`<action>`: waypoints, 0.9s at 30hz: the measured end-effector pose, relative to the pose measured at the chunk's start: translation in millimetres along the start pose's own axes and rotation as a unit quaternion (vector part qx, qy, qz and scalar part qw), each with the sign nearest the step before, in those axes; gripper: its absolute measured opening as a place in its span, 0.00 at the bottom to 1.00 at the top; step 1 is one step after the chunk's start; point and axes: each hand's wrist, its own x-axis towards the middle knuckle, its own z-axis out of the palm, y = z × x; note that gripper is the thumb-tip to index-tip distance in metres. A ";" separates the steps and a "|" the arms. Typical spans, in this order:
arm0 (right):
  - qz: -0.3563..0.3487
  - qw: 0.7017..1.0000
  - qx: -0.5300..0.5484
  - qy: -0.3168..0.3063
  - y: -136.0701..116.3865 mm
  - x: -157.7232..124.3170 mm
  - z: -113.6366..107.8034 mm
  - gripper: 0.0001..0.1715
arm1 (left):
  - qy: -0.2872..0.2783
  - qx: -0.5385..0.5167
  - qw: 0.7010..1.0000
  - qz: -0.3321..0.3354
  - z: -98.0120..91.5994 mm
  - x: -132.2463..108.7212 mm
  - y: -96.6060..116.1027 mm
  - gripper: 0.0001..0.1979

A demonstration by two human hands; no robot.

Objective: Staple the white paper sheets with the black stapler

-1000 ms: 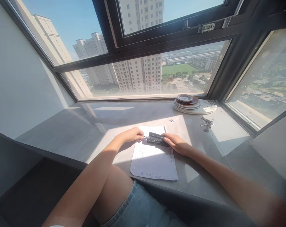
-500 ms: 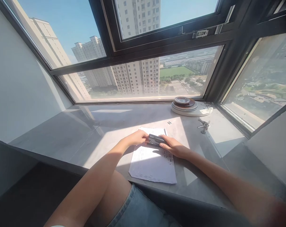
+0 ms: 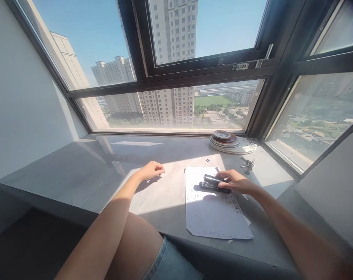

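My right hand (image 3: 235, 181) grips a black stapler (image 3: 214, 182) from its right end, fingers over the top. The stapler lies over the upper part of a stack of white paper sheets (image 3: 214, 221), which carry rows of marks and some dark writing along the right side. My left hand (image 3: 153, 170) is apart from the papers, over the bare ledge to their left. Its fingers are curled in, and nothing shows in them. Two small strips (image 3: 208, 160), perhaps staples, lie beyond the papers.
A stack of plates (image 3: 226, 143) stands by the window at the back right. In front of it lies a bunch of keys (image 3: 248, 164). The stone ledge (image 3: 100, 171) ends at a front edge near my leg. A dark window frame (image 3: 170, 132) borders the back.
My left hand has come off the stapler and moved left. My right hand, the stapler and the papers have shifted right. The view has tilted up slightly.
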 end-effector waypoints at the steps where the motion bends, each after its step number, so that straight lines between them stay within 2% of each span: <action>1: -0.007 0.998 0.059 0.013 4.1 3.6 0.9 0.30 | 0.000 -0.004 1.000 0.000 0.2 -0.2 -1.1 0.20; 3: -0.022 0.987 0.140 0.076 13.3 14.4 5.9 0.35 | -0.007 -0.011 1.000 0.000 1.3 0.3 -2.1 0.21; 4: -0.032 0.983 0.144 0.110 18.9 21.1 9.2 0.34 | -0.011 -0.016 1.000 0.000 2.0 0.6 -2.0 0.22; 6: -0.078 0.985 0.070 0.138 32.2 36.6 15.9 0.29 | -0.013 -0.019 1.000 0.005 3.3 1.1 -1.2 0.23; 8: -0.134 0.982 -0.053 0.124 46.4 54.4 23.0 0.27 | -0.005 -0.013 1.000 0.017 4.2 1.2 -0.2 0.23; 10: -0.159 0.969 -0.158 0.106 58.7 73.6 31.8 0.30 | 0.002 -0.003 1.000 0.029 4.8 1.1 0.2 0.22; 15: -0.148 0.954 -0.256 0.040 65.4 113.6 61.1 0.35 | 0.002 0.010 0.999 0.043 4.8 3.1 -5.3 0.20; 18: -0.146 0.942 -0.300 0.012 47.8 126.5 80.7 0.34 | 0.039 0.014 0.998 0.039 1.8 6.6 -12.1 0.18; 21: -0.158 0.938 -0.308 -0.004 15.9 138.1 102.9 0.32 | 0.140 0.010 0.989 0.044 -4.3 10.0 -17.6 0.17; 25: -0.172 0.940 -0.294 0.008 -31.5 158.5 135.8 0.28 | 0.287 0.002 0.958 0.030 -13.5 11.8 -19.1 0.17; 27: -0.182 0.940 -0.288 0.006 -51.0 168.7 151.0 0.27 | 0.335 0.005 0.942 0.022 -16.0 11.8 -18.4 0.18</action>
